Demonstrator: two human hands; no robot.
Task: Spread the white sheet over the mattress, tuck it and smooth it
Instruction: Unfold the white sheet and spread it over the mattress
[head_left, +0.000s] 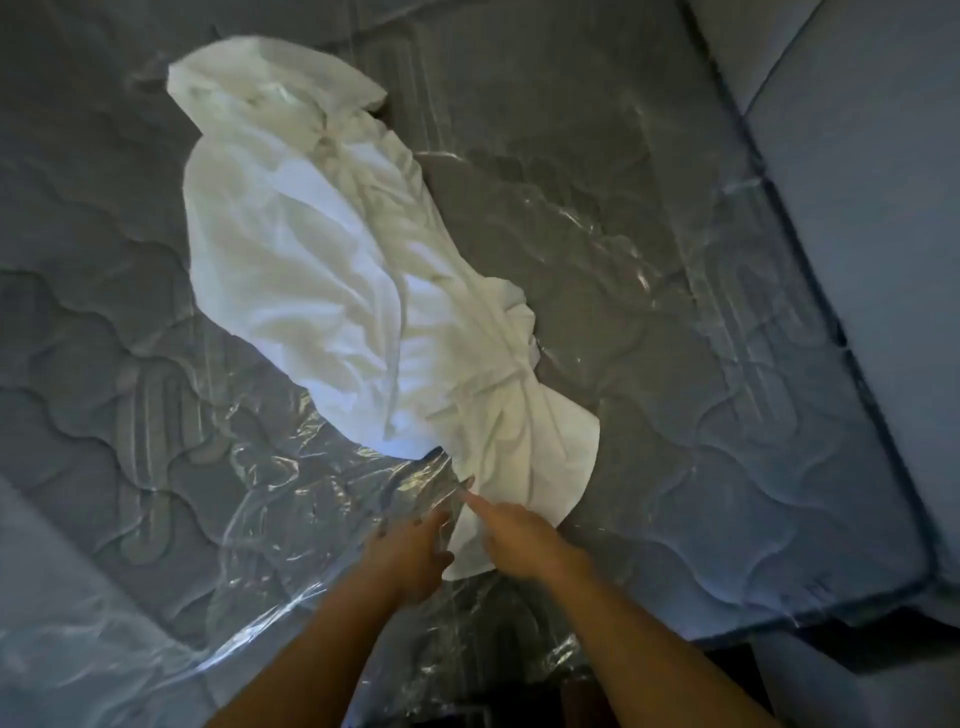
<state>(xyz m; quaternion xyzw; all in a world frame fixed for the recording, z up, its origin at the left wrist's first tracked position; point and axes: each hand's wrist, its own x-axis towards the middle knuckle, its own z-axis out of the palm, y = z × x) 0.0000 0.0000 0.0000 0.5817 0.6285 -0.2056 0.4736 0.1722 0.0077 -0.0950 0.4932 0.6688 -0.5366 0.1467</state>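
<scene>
Head view: white sheet (337, 270) lies bunched, crumpled lengthwise on mattress (675, 260).

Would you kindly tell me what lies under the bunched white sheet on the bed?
The white sheet lies on clear plastic film that covers the quilted mattress; both show around it. Whatever is directly beneath the bundle, or folded inside it, is covered and cannot be seen.

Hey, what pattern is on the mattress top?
Wavy quilted stitching on the grey mattress, seen in the head view.
</scene>
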